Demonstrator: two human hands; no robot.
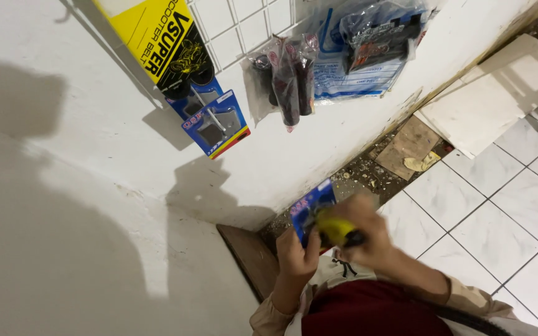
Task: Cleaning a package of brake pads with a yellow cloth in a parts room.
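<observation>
My left hand (295, 252) grips a small blue carded package (311, 205) by its lower edge, holding it upright in front of me. My right hand (363, 233) is closed around a yellow and black object (336, 230), pressed against the face of the blue package. The right hand is blurred. Both hands are close to my chest, low in the head view, near a white wall.
A white wire grid (244, 25) on the wall carries a yellow and black box (166, 40), a blue carded package (216, 124), dark red bagged parts (287, 74) and clear bags (368, 43). Below are white floor tiles (499, 211), loose tile slabs (481, 106), rubble and a brown board (250, 255).
</observation>
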